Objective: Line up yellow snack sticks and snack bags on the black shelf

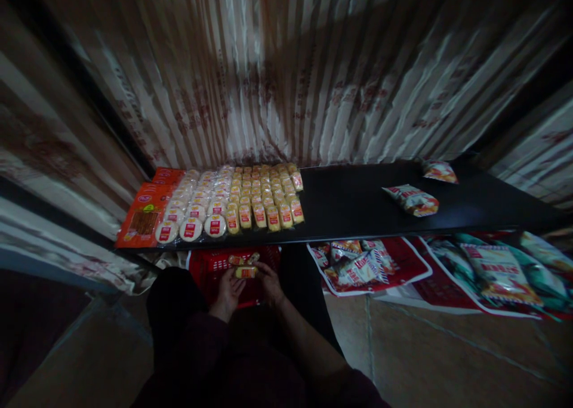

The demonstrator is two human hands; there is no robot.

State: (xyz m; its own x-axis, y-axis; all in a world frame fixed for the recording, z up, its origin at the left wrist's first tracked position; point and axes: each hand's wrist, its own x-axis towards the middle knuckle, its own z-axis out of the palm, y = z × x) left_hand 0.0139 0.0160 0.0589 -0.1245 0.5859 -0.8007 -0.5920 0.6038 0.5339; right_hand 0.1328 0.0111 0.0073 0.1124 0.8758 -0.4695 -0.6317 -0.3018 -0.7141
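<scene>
Between my legs, over a red basket (203, 277), both my hands grip one small yellow wrapped snack cake (246, 272). My left hand (229, 291) has its fingers on the left end, and my right hand (271, 284) pinches the right end. Just beyond it, a few similar wrapped cakes (236, 259) lie in the basket. On the black shelf (344, 208) ahead stand rows of the same yellow wrapped cakes (273, 216). Left of them are rows of round white packaged cakes (191, 229), then orange snack packets (141, 217).
Two snack bags, one nearer (412, 200) and one farther (439, 171), lie on the shelf's right part. Below stand a red basket of snack bags (362, 268) and another basket holding green and white bags (501, 271). A striped curtain (277, 98) hangs behind the shelf.
</scene>
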